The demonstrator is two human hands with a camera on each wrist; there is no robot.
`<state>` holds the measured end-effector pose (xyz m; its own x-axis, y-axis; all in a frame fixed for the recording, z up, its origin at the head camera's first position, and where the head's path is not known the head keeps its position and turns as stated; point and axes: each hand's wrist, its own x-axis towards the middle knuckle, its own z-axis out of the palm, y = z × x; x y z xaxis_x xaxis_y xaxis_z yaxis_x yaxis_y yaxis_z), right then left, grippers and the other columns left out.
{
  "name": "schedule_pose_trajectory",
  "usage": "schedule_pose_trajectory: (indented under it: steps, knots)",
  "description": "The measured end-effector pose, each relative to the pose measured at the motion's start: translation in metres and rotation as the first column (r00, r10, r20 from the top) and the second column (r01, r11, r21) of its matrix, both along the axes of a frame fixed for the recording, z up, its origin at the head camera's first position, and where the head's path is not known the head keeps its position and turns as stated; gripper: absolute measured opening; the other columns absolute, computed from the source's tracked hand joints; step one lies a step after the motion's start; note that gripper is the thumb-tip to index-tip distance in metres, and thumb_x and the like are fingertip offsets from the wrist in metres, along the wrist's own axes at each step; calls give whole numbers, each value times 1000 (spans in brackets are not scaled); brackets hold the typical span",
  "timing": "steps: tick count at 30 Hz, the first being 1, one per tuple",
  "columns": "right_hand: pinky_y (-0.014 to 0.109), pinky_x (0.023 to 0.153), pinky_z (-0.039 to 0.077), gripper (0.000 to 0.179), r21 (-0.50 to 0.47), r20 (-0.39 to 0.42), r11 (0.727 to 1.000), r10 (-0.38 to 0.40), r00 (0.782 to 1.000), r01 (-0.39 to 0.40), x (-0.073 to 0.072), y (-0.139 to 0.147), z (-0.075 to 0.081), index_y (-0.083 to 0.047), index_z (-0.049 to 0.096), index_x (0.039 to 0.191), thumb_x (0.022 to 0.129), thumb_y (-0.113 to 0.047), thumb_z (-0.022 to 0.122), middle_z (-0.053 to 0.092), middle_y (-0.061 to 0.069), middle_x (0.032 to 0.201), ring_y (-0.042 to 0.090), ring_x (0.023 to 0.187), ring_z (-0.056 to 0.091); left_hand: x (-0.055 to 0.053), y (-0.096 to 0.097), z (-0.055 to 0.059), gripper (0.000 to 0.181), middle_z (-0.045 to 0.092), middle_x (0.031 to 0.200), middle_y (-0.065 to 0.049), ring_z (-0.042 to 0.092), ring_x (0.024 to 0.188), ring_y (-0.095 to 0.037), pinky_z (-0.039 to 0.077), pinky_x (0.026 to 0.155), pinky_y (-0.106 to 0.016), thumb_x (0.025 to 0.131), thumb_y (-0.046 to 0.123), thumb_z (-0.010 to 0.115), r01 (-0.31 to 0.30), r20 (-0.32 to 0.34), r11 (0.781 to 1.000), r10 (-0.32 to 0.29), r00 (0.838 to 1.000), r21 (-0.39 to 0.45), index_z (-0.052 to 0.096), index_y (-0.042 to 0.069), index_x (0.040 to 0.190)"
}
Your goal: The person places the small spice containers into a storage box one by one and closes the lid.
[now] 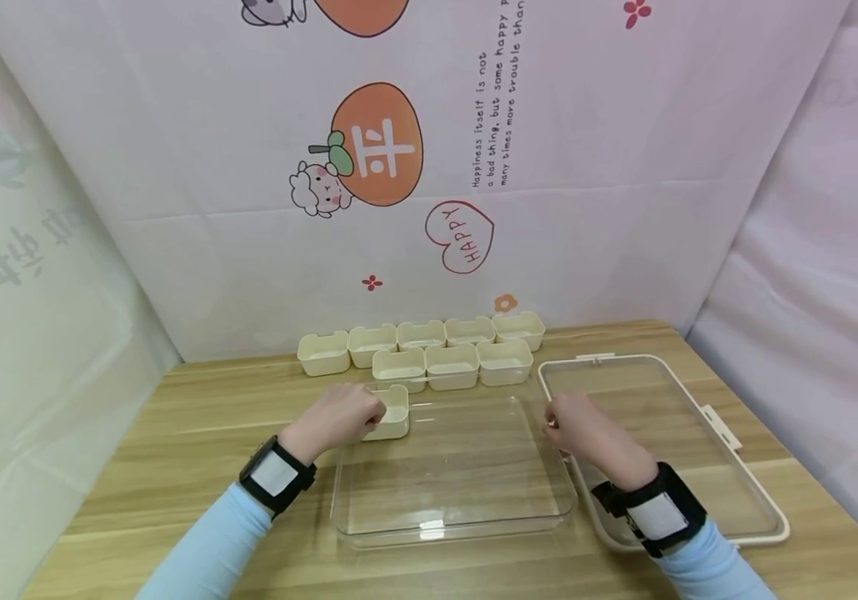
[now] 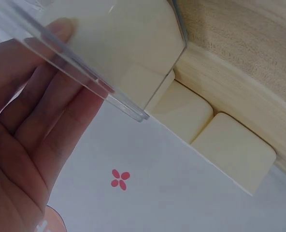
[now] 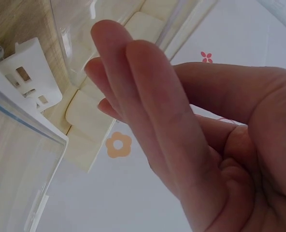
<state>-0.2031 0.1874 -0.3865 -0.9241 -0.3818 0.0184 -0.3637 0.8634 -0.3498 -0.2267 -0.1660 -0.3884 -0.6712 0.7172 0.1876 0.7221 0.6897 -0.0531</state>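
Note:
At the back left corner of a clear plastic bin [image 1: 459, 475] is a small cream cup [image 1: 393, 412]. My left hand [image 1: 337, 419] reaches over the bin's left side and holds this cup by its left end, which the hand covers. In the left wrist view the cup [image 2: 128, 43] shows through the clear wall, with a fingertip against it. Whether its bottom rests on the bin floor is unclear. My right hand [image 1: 586, 429] hovers by the bin's right edge, holding nothing. In the right wrist view its fingers [image 3: 155, 87] are nearly straight.
More cream cups [image 1: 451, 367] stand in two rows behind the bin, near the printed cloth backdrop [image 1: 249, 275]. A clear lid [image 1: 669, 433] with a pale rim and white side clips [image 1: 721, 427] lies on the wooden table [image 1: 174, 467] at the right, partly under my right forearm.

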Motion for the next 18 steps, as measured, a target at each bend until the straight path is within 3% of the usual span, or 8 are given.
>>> schedule_pose_trajectory:
  steps: [9, 18]
  knots:
    - [19, 42, 42, 18, -5, 8, 1000, -2, 1000, 2, 1, -1, -1, -1, 65, 66, 84, -2, 61, 57, 0, 51, 6, 42, 53, 2, -2, -2, 39, 24, 56, 10, 21, 52, -2, 17, 49, -16, 71, -8, 57, 21, 15, 999, -21, 1000, 37, 33, 18, 55]
    - [20, 44, 45, 15, -12, 36, 1000, -20, 999, 20, 0, 1, -1, 1, 67, 72, 85, -3, 61, 62, 4, 58, 7, 45, 55, 1, -1, -1, 40, 24, 56, 10, 22, 52, -2, 17, 48, -16, 73, -7, 59, 22, 9, 999, -22, 1000, 45, 34, 19, 55]
